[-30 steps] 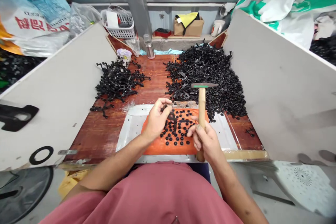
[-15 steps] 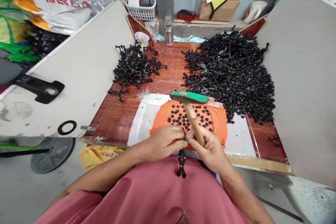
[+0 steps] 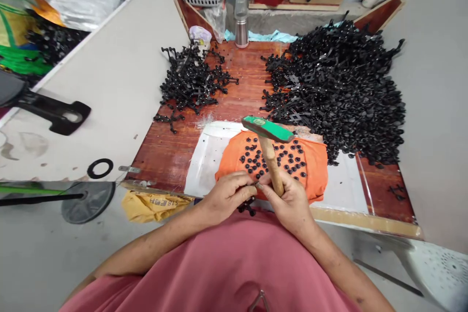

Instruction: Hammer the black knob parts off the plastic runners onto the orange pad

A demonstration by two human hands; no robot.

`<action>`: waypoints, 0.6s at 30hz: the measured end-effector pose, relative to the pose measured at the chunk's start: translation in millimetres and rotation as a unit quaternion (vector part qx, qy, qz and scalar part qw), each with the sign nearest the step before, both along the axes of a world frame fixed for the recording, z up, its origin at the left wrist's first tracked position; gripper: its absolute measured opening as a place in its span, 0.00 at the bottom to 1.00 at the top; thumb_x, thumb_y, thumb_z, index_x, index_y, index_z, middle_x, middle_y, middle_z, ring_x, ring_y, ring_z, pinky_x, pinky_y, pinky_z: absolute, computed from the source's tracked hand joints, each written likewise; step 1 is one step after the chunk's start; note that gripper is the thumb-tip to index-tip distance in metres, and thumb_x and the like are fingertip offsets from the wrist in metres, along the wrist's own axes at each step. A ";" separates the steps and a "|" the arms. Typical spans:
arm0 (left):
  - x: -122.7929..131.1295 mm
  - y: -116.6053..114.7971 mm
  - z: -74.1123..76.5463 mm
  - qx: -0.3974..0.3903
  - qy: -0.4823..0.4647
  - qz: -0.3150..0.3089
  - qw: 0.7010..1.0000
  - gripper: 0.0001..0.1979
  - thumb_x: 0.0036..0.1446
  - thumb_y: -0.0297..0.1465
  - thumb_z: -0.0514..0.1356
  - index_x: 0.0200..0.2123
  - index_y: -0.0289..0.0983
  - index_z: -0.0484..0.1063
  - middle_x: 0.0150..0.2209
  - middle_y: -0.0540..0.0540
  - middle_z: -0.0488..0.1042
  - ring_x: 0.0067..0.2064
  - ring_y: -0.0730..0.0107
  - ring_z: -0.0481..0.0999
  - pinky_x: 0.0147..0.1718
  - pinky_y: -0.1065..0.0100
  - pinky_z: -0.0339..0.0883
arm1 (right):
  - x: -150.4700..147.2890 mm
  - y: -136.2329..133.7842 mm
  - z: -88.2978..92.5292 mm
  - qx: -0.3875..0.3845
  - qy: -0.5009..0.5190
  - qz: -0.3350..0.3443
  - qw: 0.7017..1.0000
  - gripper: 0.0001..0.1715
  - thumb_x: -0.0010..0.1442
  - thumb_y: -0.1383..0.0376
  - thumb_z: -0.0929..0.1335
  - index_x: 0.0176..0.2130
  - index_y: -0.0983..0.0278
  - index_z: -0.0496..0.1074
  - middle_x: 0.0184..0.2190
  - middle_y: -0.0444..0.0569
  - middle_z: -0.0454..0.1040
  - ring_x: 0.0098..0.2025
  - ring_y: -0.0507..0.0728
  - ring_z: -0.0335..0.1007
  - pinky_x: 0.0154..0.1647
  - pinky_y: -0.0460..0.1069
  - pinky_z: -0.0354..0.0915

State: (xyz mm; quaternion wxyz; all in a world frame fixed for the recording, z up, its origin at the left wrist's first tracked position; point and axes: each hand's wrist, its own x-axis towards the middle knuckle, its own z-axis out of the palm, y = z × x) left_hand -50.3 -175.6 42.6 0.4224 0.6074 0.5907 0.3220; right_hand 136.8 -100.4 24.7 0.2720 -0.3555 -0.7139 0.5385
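Note:
My left hand (image 3: 231, 194) pinches a black scissor-like linkage (image 3: 247, 206), whose lower end hangs beneath my fingers. In my right hand (image 3: 289, 200) is a hammer (image 3: 269, 156) with a green head and a wooden handle, head up and away from me. The thumb and forefinger of that same hand meet the linkage at my left fingertips; any small part between them is hidden. Just beyond both hands lies an orange cloth pad (image 3: 234, 153) dotted with many small round black pieces (image 3: 292, 161).
A big heap of black parts (image 3: 336, 83) covers the right of the wooden table (image 3: 241, 102); a smaller pile of black linkages (image 3: 193, 78) lies left. A metal flask (image 3: 242, 29) stands at the back. Pale panels (image 3: 109, 68) wall both sides.
The linkage, which hung straight down, is now turned and drawn up closer under my left hand. The hammer stays in my right hand. The whole view has shifted slightly.

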 end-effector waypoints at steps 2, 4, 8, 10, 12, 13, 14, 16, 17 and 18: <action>-9.6 1.5 -5.9 -0.016 -0.003 0.032 0.999 0.21 0.74 0.38 0.50 0.28 0.38 0.69 0.29 0.50 0.70 0.33 0.70 0.71 0.34 0.69 0.64 | -0.5 3.6 1.1 -0.012 0.004 0.008 1.000 0.03 0.67 0.63 0.71 0.41 0.58 0.77 0.36 0.44 0.80 0.38 0.55 0.75 0.42 0.48 0.70; -24.5 5.6 -14.1 -0.014 0.043 0.077 0.996 0.23 0.72 0.40 0.51 0.24 0.38 0.66 0.26 0.50 0.68 0.32 0.69 0.69 0.34 0.68 0.61 | 4.5 8.0 1.3 -0.014 0.002 0.005 1.000 0.08 0.69 0.59 0.71 0.47 0.58 0.77 0.41 0.45 0.80 0.42 0.56 0.76 0.46 0.49 0.70; -56.4 14.9 -37.3 -0.030 0.067 0.148 0.986 0.19 0.68 0.40 0.53 0.29 0.38 0.75 0.32 0.48 0.76 0.37 0.66 0.74 0.40 0.66 0.64 | 32.4 12.9 -3.7 -0.031 -0.065 -0.023 0.997 0.14 0.72 0.55 0.67 0.54 0.56 0.72 0.34 0.41 0.73 0.31 0.53 0.69 0.33 0.47 0.66; -64.1 17.5 -47.0 -0.052 0.044 0.150 0.986 0.19 0.68 0.40 0.53 0.32 0.38 0.79 0.33 0.48 0.78 0.37 0.66 0.76 0.40 0.66 0.65 | 49.7 11.6 -8.2 -0.053 -0.094 -0.034 0.994 0.13 0.74 0.53 0.65 0.51 0.56 0.71 0.29 0.39 0.66 0.26 0.52 0.63 0.27 0.47 0.62; -65.1 18.4 -52.5 -0.050 0.062 0.142 0.987 0.19 0.67 0.40 0.55 0.29 0.38 0.78 0.31 0.48 0.76 0.36 0.67 0.75 0.39 0.66 0.65 | 64.5 8.6 -13.2 -0.063 -0.106 -0.039 0.992 0.14 0.74 0.51 0.64 0.46 0.57 0.70 0.28 0.39 0.66 0.25 0.52 0.63 0.27 0.47 0.63; -63.7 18.3 -53.6 -0.038 0.081 0.138 0.986 0.18 0.67 0.40 0.57 0.27 0.38 0.77 0.30 0.48 0.75 0.35 0.67 0.74 0.38 0.67 0.65 | 70.2 6.9 -15.8 -0.064 -0.110 -0.042 0.991 0.14 0.74 0.51 0.64 0.45 0.58 0.70 0.28 0.40 0.66 0.26 0.52 0.64 0.27 0.47 0.63; -61.7 18.0 -53.9 -0.022 0.099 0.135 0.986 0.17 0.66 0.39 0.58 0.27 0.38 0.77 0.30 0.48 0.75 0.35 0.67 0.74 0.38 0.67 0.65 | 74.8 5.2 -18.5 -0.065 -0.112 -0.046 0.990 0.15 0.74 0.51 0.64 0.44 0.58 0.70 0.28 0.40 0.67 0.26 0.53 0.64 0.27 0.47 0.63; -56.9 16.8 -53.2 0.013 0.124 0.125 0.984 0.13 0.66 0.38 0.61 0.32 0.38 0.79 0.33 0.48 0.77 0.36 0.68 0.75 0.40 0.67 0.67 | 80.6 2.5 -23.9 -0.078 -0.111 -0.060 0.989 0.15 0.73 0.51 0.65 0.43 0.59 0.70 0.27 0.40 0.67 0.25 0.52 0.63 0.25 0.47 0.62; -54.6 16.1 -53.0 0.029 0.133 0.115 0.984 0.11 0.67 0.37 0.61 0.36 0.39 0.80 0.36 0.48 0.79 0.37 0.68 0.77 0.41 0.68 0.68 | 82.1 1.5 -26.3 -0.090 -0.107 -0.068 0.988 0.15 0.73 0.50 0.65 0.43 0.59 0.70 0.27 0.40 0.66 0.25 0.52 0.61 0.24 0.47 0.61; -52.5 15.3 -53.3 0.043 0.142 0.103 0.984 0.09 0.67 0.37 0.62 0.41 0.40 0.81 0.38 0.48 0.80 0.39 0.67 0.78 0.42 0.68 0.69 | 82.6 0.7 -28.2 -0.103 -0.100 -0.076 0.987 0.16 0.73 0.50 0.65 0.43 0.59 0.70 0.27 0.40 0.66 0.24 0.52 0.61 0.23 0.47 0.60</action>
